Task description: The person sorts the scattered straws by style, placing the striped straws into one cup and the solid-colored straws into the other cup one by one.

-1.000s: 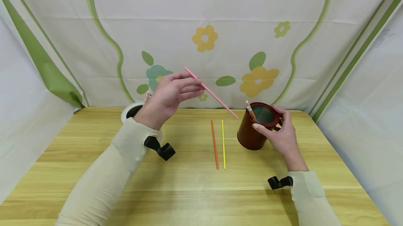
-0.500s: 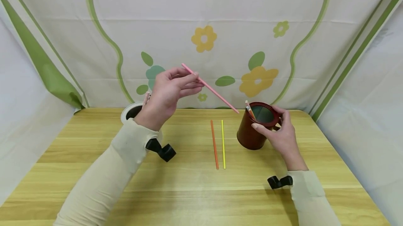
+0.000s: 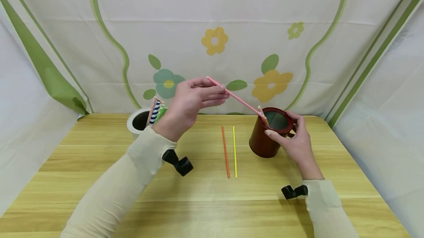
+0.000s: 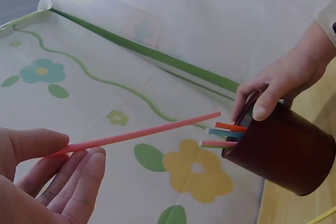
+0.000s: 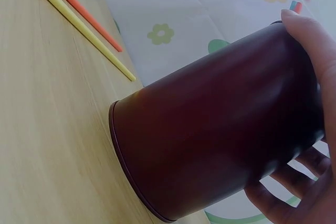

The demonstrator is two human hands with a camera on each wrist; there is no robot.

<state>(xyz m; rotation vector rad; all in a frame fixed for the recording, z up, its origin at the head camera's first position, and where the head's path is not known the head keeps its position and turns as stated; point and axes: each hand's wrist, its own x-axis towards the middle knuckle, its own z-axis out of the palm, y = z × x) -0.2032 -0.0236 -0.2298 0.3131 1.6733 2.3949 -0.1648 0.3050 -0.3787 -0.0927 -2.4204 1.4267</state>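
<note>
My left hand (image 3: 195,101) pinches a pink straw (image 3: 241,101) between thumb and fingers near its upper end. The straw slants down to the right, its free tip overlapping the mug's rim in the head view. Seen from the left wrist, that tip is just short of the mouth, beside the straws inside. The dark red mug (image 3: 263,144) stands on the table, held at its rim by my right hand (image 3: 298,146), thumb in front and fingers on the handle side. Orange (image 4: 226,127), blue (image 4: 223,134) and pink-and-green (image 4: 215,144) straw ends stick out of it.
An orange straw (image 3: 225,153) and a yellow straw (image 3: 235,153) lie side by side on the wooden table (image 3: 212,205), left of the mug. Behind my left wrist stands a white cup (image 3: 130,123) with several patterned straws (image 3: 154,112). A flowered curtain (image 3: 251,9) closes off the back.
My left hand has moved right and slightly down, bringing the pink straw's tip to the mug's rim. More of the white cup's straws now show. The right hand and mug stay put.
</note>
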